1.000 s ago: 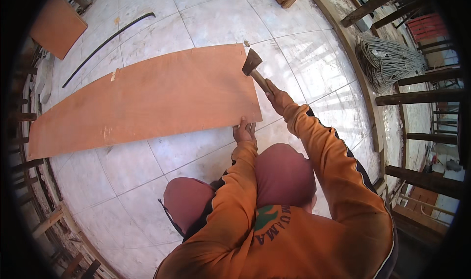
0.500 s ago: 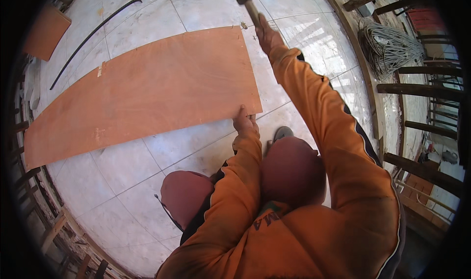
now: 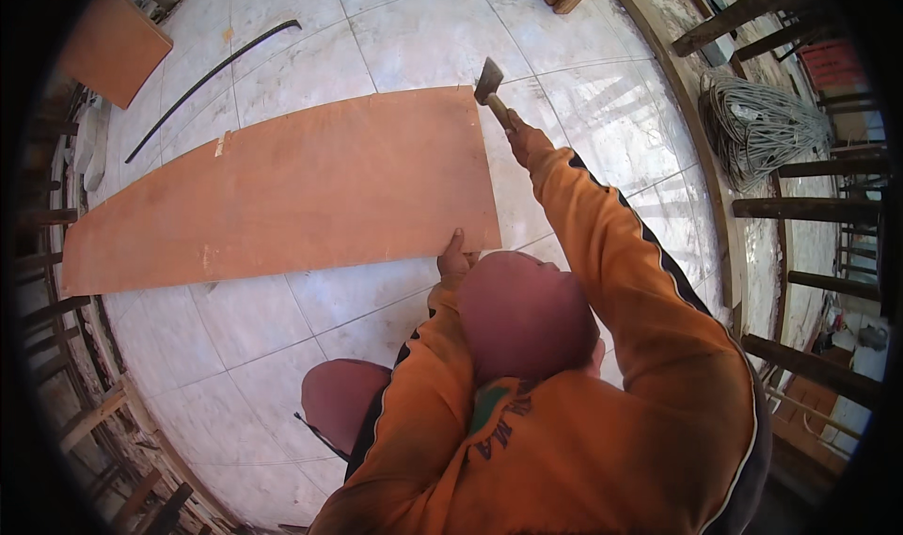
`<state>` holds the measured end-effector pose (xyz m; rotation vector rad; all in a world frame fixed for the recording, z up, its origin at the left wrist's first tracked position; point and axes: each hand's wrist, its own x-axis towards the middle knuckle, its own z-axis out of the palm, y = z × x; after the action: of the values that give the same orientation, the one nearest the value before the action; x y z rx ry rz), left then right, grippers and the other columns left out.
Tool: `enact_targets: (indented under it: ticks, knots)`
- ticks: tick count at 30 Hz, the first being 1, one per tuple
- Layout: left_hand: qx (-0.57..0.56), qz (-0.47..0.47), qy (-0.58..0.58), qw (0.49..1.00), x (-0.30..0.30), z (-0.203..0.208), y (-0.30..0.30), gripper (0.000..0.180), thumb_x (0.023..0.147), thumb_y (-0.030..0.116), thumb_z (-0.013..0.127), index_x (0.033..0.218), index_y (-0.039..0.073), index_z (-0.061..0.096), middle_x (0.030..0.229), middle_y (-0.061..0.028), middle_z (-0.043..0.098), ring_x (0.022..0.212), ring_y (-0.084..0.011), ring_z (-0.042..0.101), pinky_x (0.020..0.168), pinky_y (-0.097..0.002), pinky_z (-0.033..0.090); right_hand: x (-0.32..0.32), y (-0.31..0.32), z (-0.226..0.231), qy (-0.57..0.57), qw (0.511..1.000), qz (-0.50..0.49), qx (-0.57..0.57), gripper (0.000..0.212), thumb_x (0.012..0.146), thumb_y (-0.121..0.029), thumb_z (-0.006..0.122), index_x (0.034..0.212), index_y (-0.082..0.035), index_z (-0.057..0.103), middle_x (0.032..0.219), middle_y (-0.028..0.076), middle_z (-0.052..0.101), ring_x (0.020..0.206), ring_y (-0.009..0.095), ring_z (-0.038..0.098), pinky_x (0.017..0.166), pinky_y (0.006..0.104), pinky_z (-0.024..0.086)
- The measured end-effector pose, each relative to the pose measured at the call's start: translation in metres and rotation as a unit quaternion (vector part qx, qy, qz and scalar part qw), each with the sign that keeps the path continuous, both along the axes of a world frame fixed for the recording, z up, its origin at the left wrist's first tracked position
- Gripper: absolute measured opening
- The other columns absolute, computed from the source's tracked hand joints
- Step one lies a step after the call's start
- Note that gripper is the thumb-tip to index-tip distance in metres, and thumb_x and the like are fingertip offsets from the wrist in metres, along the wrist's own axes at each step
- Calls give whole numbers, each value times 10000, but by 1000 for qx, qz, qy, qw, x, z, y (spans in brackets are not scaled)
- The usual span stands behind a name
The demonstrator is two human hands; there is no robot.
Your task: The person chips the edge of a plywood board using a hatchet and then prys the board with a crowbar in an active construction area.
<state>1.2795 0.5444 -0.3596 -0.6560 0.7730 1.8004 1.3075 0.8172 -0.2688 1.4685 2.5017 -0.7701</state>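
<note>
1. Head view: near edge of the large orange-brown board (image 3: 282, 192) is gripped by the left hand (image 3: 453, 256), close to the right-hand corner; thumb laid on top, fingers partly hidden at the edge.
2. Handle of the hatchet (image 3: 489, 83) is wrapped by the closed fingers of the right hand (image 3: 527, 142); blade held just beside the board's far right corner, contact cannot be told.
3. Board is spread over the tiled floor (image 3: 254, 394); beyond its far edge, a black strip (image 3: 203, 92) is seen.

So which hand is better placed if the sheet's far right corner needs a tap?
Probably the right hand: it grips the hatchet-like tool, whose head appears close to that corner. The left hand holds the sheet by its near edge.
</note>
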Motion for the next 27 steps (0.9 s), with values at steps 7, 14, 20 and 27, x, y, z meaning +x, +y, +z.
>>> enact_targets:
  ticks: [7, 14, 20, 27]
  knots:
    - [-27, 12, 0, 1000, 12, 12, 6, 402, 886, 75, 614, 1258, 14, 472, 1179, -138, 571, 1082, -279, 589, 862, -406, 550, 22, -14, -10, -56, 997, 43, -11, 568, 972, -272, 431, 1490, -263, 198, 1057, 265, 605, 986, 427, 599, 855, 475, 469]
    - [-41, 23, 34, 998, 10, 33, -1, 437, 902, 104, 603, 1296, 34, 429, 1264, -146, 513, 1190, -287, 513, 977, -457, 478, 30, -15, 20, 45, 998, 23, 49, 522, 986, -292, 405, 1474, -313, 221, 1024, 220, 589, 894, 403, 629, 788, 488, 506]
    - [-24, 19, 32, 999, 4, 28, -3, 464, 892, 98, 616, 1310, 55, 421, 1274, -131, 508, 1204, -288, 503, 1013, -472, 454, 35, -11, 27, 97, 951, 256, 141, 577, 953, -192, 459, 1461, -370, 252, 958, 184, 568, 809, 373, 619, 750, 468, 516]
    - [-55, 14, 23, 998, 7, 32, 3, 485, 871, 68, 629, 1314, 54, 434, 1269, -119, 521, 1203, -284, 508, 992, -488, 467, 57, 15, -24, -21, 934, 260, 244, 654, 904, -102, 488, 1451, -392, 277, 1013, 177, 542, 896, 351, 590, 820, 442, 487]
